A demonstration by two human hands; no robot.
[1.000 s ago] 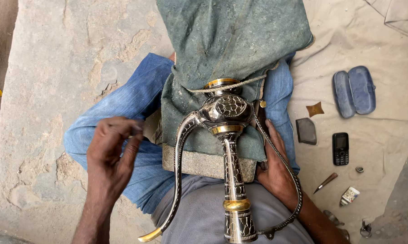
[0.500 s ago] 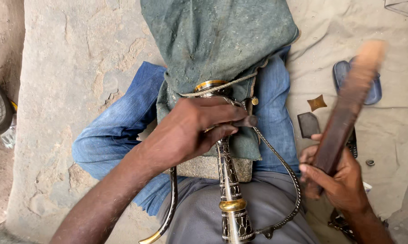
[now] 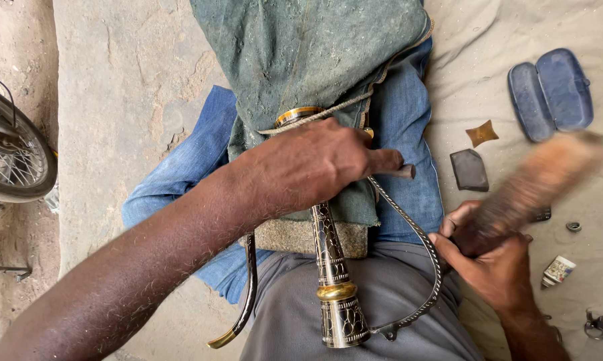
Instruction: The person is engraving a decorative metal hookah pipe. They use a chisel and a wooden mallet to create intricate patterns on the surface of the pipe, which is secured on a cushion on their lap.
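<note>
1. Nearest me, the engraved metal vessel (image 3: 333, 281) lies along my lap, its neck with a gold band pointing toward me, its curved spout (image 3: 247, 294) on the left.
2. My left hand (image 3: 315, 167) covers the vessel's body, fingers together and clamped on a small dark tool (image 3: 400, 172).
3. My right hand (image 3: 492, 257) has its fingers closed around a blurred wooden stick (image 3: 535, 180), just beside the vessel's handle (image 3: 418, 247).
4. A green cloth (image 3: 308, 60) drapes my knees beyond.
5. On the ground sheet, toward its far right, lie a dark stone (image 3: 469, 170) and a blue case (image 3: 550, 93).
</note>
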